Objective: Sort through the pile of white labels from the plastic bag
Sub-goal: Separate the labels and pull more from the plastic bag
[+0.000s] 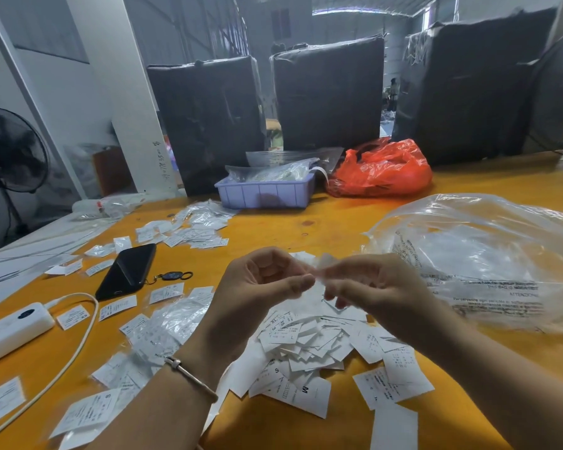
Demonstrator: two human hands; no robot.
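Both hands, left hand (267, 280) and right hand (368, 284), pinch one blurred white label (320, 264) above the near label pile (309, 345).

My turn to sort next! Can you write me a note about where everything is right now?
Left hand and right hand: raised over the pile, fingers pinching one blurred white label between them.
Pile of labels: loose on the orange table, below the hands.
Plastic bag: lying on the table to the right.
Done: some labels spread out to the left.
Left: most of the pile.
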